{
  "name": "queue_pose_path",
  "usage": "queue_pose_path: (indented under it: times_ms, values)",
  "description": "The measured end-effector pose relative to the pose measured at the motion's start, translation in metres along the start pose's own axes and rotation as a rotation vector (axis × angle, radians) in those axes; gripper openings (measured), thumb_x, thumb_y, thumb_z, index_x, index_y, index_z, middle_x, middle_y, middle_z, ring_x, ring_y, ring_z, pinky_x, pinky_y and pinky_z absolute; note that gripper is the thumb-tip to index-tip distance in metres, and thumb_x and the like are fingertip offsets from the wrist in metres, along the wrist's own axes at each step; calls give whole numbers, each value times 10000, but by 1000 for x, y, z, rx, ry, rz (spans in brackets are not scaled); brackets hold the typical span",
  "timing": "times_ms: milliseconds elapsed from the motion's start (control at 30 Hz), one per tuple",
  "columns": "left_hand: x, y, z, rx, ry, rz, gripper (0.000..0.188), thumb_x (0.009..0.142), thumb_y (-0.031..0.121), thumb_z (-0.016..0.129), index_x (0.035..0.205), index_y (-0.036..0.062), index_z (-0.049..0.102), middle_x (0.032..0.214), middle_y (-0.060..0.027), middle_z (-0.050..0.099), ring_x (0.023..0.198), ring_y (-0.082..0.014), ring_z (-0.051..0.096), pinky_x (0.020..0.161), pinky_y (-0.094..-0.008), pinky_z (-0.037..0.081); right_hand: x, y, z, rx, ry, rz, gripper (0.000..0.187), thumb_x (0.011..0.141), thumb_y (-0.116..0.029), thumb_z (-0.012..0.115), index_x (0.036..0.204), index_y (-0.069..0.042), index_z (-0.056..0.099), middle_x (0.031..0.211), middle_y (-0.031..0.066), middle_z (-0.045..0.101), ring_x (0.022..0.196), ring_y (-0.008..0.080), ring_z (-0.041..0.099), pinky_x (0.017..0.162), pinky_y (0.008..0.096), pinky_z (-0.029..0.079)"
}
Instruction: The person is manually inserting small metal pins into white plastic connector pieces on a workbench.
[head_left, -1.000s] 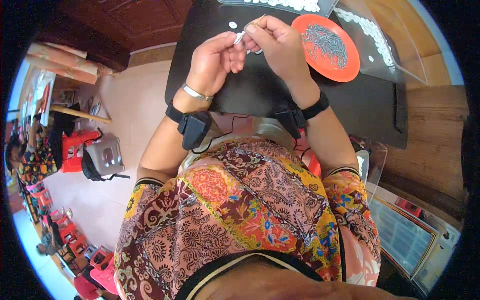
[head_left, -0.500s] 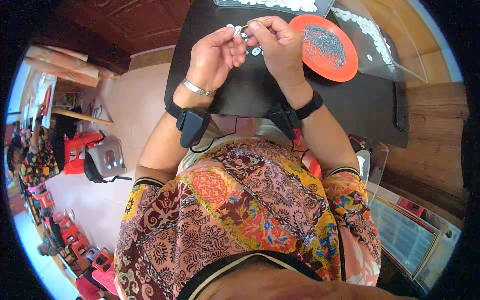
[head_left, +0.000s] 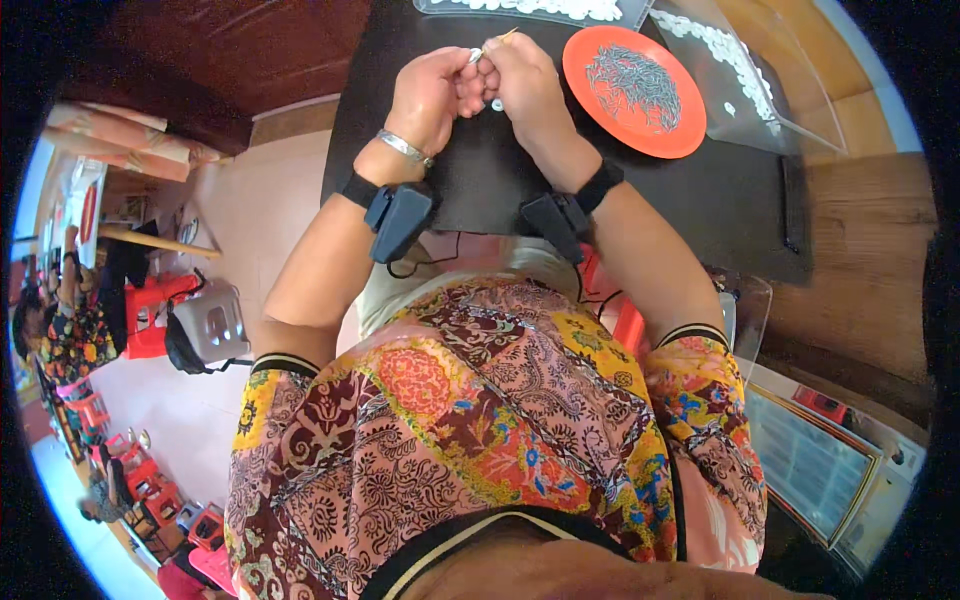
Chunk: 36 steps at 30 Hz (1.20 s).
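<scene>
"Since I'm only on the remote feed, where do I have the white piece [head_left: 475, 56]?"

"At the fingertips of the left hand [head_left: 430, 90], clamped by thumb and finger. My right hand [head_left: 527, 88] pinches a thin yellow stick [head_left: 508, 35] just beside it; I can't tell if they touch."

"Which step?"

"Working stick against piece, I'd judge. Next calls for a firm left hold, fine right aim."

"Beyond?"

"Right of the hands, an orange plate [head_left: 640, 144] of grey pins [head_left: 638, 85]."
</scene>
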<state>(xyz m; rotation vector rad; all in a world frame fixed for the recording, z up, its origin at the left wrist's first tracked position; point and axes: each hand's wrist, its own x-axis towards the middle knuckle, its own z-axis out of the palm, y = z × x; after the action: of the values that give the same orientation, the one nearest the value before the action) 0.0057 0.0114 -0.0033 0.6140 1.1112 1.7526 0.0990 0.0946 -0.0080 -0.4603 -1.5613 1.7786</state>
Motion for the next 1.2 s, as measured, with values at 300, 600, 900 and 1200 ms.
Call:
queue_pose_path:
  times_ms: [300,600,900,1200]
  values:
    - [25,-10,2,-20,103,62,246,882,152,450,684,37,540,580,-54,548,448,-126,488,400,-228,363,23,1,9,46,71,171,150,856,-124,470,745,-25,470,632,68,528,483,145,492,452,279,404]
    - [23,-12,-6,-114,43,7,259,904,184,422,693,59,505,632,-44,541,519,-140,485,484,-248,380,20,7,13,144,79,74,176,871,-112,435,724,-16,445,614,85,519,483,147,480,435,284,393]
    - [18,-15,-3,-40,71,136,232,906,203,448,734,59,508,649,-53,552,535,-139,511,495,-245,397,23,10,2,-30,222,-94,187,867,-149,497,724,-30,505,628,42,545,516,113,488,476,250,394]
    - [22,-12,-9,-83,147,236,212,900,193,479,764,40,536,660,-63,570,501,-136,529,470,-238,407,14,-11,-4,-579,130,-321,182,829,-158,583,729,-6,566,594,-26,504,558,32,422,503,215,367]
